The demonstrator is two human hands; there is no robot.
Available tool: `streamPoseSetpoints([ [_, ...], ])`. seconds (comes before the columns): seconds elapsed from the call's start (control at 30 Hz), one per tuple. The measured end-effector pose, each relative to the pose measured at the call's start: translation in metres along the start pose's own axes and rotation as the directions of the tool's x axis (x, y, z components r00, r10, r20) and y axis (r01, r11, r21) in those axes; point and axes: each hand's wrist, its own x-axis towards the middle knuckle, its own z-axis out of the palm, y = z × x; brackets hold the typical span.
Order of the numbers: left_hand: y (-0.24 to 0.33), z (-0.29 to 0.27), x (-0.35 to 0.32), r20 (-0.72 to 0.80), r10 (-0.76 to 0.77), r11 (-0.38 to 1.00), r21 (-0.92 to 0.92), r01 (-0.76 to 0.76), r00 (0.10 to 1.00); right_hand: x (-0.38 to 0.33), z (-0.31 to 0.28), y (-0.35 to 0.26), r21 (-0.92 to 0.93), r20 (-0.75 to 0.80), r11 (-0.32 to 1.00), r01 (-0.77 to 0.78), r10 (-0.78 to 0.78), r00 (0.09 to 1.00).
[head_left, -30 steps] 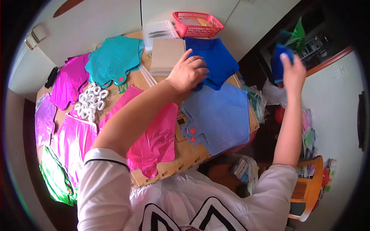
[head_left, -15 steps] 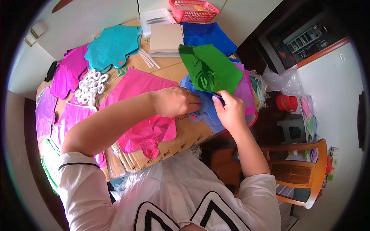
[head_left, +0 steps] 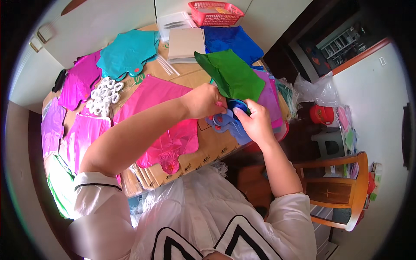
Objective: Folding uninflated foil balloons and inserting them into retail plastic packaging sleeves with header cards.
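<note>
A shiny green film piece (head_left: 236, 76) slants up from my right hand (head_left: 258, 122). That hand is closed, its thumb pressing on the folded dark blue and green near end. My left hand (head_left: 203, 102) is closed beside it, fingertips pinched at the edge of the blue film pieces (head_left: 237, 131). These lie under both hands at the table's near edge, with a rounded tab and a red spot. What exactly is between my left fingertips is partly hidden. My left forearm crosses over large pink film pieces (head_left: 175, 145).
A cardboard-covered table (head_left: 190, 78) bears teal film pieces (head_left: 129, 52), white ring-shaped bands (head_left: 104, 95), a stack of grey-beige boards (head_left: 186, 43) and dark blue film (head_left: 232, 43). A red basket (head_left: 216, 18) stands behind. A wooden chair (head_left: 333, 188) is at the right.
My left hand has moved slightly up and right, from lying on the blue pieces to pinching beside my right hand. The green piece's near end now curls open, showing dark blue.
</note>
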Motion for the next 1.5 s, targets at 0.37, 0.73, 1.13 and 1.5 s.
streamPoseSetpoints([
  [0.37, 0.000, 0.016, -0.001, -0.158, 0.640, 0.586, 0.733, -0.344, 0.752, 0.003, 0.012, 0.024, 0.029, -0.087, 0.999, -0.036, 0.038, 0.995],
  [0.73, -0.020, 0.036, -0.012, -0.140, 0.420, 0.742, 0.621, -0.251, 0.896, 0.080, -0.166, 0.131, 0.768, -0.237, 0.582, -0.267, 0.646, 0.726],
  [1.13, -0.001, 0.040, -0.047, -0.423, 0.422, 0.817, 0.560, -0.135, 0.802, 0.101, -0.171, -0.074, -0.549, -0.397, 0.796, 0.256, -0.517, 0.758],
  [1.5, 0.059, 0.137, -0.278, -0.575, 0.015, 0.998, -0.047, -0.052, 0.818, -0.014, 0.096, -0.080, 0.077, 0.304, 0.433, 0.898, -0.868, 0.393],
])
